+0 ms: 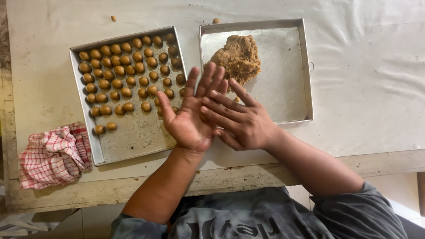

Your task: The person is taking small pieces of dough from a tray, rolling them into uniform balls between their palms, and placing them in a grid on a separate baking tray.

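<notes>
Presently the left hand (191,116) lies palm-up with its fingers (208,79) straight and held close together, thumb spread to the side; the right hand (241,121) lies palm-down across it, its fingers (221,102) extended flat over the left palm; whatever sits between the two palms is hidden, so it cannot be told whether anything is held there.

Just beyond the left fingertips, and touching them in view, lies the lump of brown dough (239,57); it rests in the near-left part of the right metal tray (292,102), whose remaining floor is bare metal; the right fingertips point toward the left tray and lie well short of the lump.

Beside the left thumb stands the left metal tray (128,137); rows of small dough balls (119,71) fill its far portion, the nearest of them lying just beside the thumb tip; the near portion of that tray, below the thumb, shows bare metal with two balls set apart near its left wall.

Well apart from both hands, to the left of the left wrist, a red-and-white checked cloth (53,155) lies crumpled on the white-covered table (367,79); both trays rest on that covering; two stray crumbs lie beyond the trays' far rims.
</notes>
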